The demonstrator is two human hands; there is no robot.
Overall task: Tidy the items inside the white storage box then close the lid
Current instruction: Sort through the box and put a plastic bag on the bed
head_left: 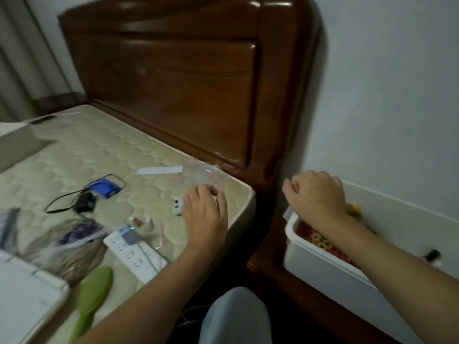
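While the right hand, fingers curled, grasp unclear, hovers over the open white plastic storage box on the wooden nightstand, the relaxed left hand nears the mattress corner; a careless sweep could knock the small white gadget off.

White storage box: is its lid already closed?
No, the white storage box stands open, colourful items showing inside, and the right hand reaches over its rim.

- My box is white, holding red and yellow bits.
- The mattress is pale cream, quilted in a scalloped pattern.
- Headboard: glossy reddish-brown wood.
- Brush: green.
- Power strip: white.
- Pouch: blue.
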